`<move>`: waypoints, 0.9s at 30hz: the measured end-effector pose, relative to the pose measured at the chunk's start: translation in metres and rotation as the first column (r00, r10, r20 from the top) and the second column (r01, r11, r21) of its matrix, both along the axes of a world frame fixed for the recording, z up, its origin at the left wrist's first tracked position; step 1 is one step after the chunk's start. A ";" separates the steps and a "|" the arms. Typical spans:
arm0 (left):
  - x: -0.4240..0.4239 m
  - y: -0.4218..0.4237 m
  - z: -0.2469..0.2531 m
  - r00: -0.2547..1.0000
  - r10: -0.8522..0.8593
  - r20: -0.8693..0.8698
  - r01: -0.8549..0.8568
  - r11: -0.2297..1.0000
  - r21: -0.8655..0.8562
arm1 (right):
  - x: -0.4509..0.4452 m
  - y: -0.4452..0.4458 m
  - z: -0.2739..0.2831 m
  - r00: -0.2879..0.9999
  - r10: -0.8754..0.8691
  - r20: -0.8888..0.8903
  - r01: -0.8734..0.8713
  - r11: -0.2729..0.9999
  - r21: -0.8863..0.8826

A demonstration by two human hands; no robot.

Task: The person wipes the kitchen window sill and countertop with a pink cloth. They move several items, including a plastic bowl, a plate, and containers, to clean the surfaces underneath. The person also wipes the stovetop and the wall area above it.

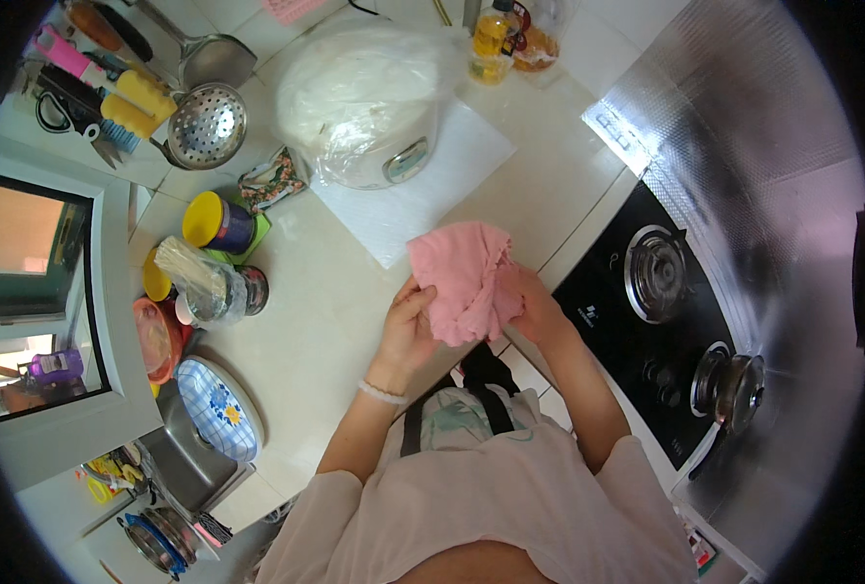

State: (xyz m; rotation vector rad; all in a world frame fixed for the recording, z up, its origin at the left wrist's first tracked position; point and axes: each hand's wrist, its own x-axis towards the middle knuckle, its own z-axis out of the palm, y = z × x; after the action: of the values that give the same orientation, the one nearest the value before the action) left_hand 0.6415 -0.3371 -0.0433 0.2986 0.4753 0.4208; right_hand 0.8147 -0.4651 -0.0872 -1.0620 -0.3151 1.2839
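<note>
A pink cloth (465, 281), bunched and partly folded, is held up between both hands over the counter's front edge. My left hand (412, 325) pinches its left side, thumb on top. At its right side, my right hand (538, 306) grips the cloth, with the fingers partly hidden behind it. Beyond the cloth, a white sheet (469, 150) lies flat on the pale countertop (316, 292). On that sheet stands a white appliance with a small display (407, 160), covered by clear plastic (359, 80).
To the right is a black gas hob (608, 292) with a lidded pot (743, 394) on its nearer burner. Yellow-lidded tins (210, 223), a bag of sticks (202, 281) and a patterned oval dish cover (217, 409) line the left, near the sink (192, 460). Oil bottles (491, 44) stand behind.
</note>
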 end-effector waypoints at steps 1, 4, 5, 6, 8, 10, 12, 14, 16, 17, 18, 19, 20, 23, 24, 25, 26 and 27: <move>0.002 -0.001 -0.002 1.000 -0.005 -0.010 0.005 1.000 0.012 | -0.003 0.009 0.026 0.938 -0.046 -0.343 0.057 0.998 0.024; 0.013 -0.007 -0.010 0.999 -0.040 -0.031 0.042 0.997 0.058 | 0.004 0.011 0.034 0.775 -0.045 -0.630 0.108 0.992 0.062; 0.019 -0.006 -0.011 0.998 -0.057 -0.035 0.059 0.995 0.085 | 0.008 0.009 0.032 0.783 -0.030 -0.622 0.103 0.991 0.081; 0.022 -0.006 -0.013 0.997 -0.068 -0.044 0.073 0.991 0.111 | 0.010 0.010 0.033 0.865 -0.054 -0.498 0.076 0.997 0.024; 0.029 -0.005 -0.015 0.996 -0.062 -0.060 0.070 0.986 0.150 | 0.016 0.012 0.040 0.973 -0.067 -0.219 0.046 0.994 -0.099; 0.036 -0.002 -0.012 0.994 -0.051 -0.096 0.068 0.981 0.182 | 0.033 0.003 0.025 0.987 -0.045 -0.154 0.024 0.990 -0.138; 0.045 0.003 0.000 0.987 -0.036 -0.158 0.068 0.977 0.204 | 0.048 -0.015 0.004 0.973 -0.006 0.232 0.016 0.999 -0.041; 0.048 0.010 0.002 0.989 -0.066 -0.135 0.097 0.967 0.237 | 0.058 -0.036 -0.014 0.578 -0.079 0.813 -0.095 0.982 0.163; 0.055 0.010 0.002 0.989 -0.095 -0.115 0.122 0.957 0.262 | 0.062 -0.040 -0.013 0.843 -0.033 0.538 0.021 0.999 0.028; 0.058 0.009 0.002 0.988 -0.108 -0.111 0.135 0.953 0.272 | 0.064 -0.042 -0.009 0.951 -0.040 0.308 0.038 0.999 0.013; 0.062 0.008 0.004 0.987 -0.122 -0.106 0.147 0.947 0.285 | 0.066 -0.042 -0.001 0.995 -0.075 0.062 0.076 0.997 -0.015; 0.065 0.007 0.005 0.985 -0.130 -0.115 0.158 0.945 0.287 | 0.071 -0.037 0.023 0.964 -0.095 -0.247 0.103 0.995 0.019; 0.069 0.004 0.006 0.983 -0.139 -0.124 0.170 0.942 0.289 | 0.072 -0.033 0.036 0.841 -0.096 -0.533 0.138 0.990 0.040; 0.085 -0.003 0.009 0.977 -0.164 -0.136 0.197 0.940 0.280 | 0.074 -0.037 0.026 0.866 -0.102 -0.489 0.185 0.975 0.125; 0.089 -0.004 0.010 0.976 -0.168 -0.141 0.201 0.940 0.275 | 0.074 -0.036 0.022 0.907 -0.126 -0.403 0.174 0.981 0.085; 0.092 -0.005 0.010 0.973 -0.171 -0.155 0.208 0.941 0.268 | 0.075 -0.034 0.019 0.939 -0.144 -0.312 0.166 0.985 0.044; 0.095 -0.006 0.010 0.970 -0.175 -0.170 0.215 0.941 0.260 | 0.076 -0.033 0.017 0.963 -0.158 -0.218 0.162 0.987 0.002; 0.097 -0.007 0.010 0.967 -0.175 -0.185 0.219 0.943 0.250 | 0.078 -0.032 0.020 0.944 -0.192 -0.269 0.193 0.981 -0.023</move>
State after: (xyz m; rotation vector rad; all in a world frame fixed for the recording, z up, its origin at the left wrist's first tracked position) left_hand 0.7380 -0.3440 -0.0333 0.6421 0.5410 0.2648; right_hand 0.8927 -0.4967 -0.0671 -0.8771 -0.0046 1.2316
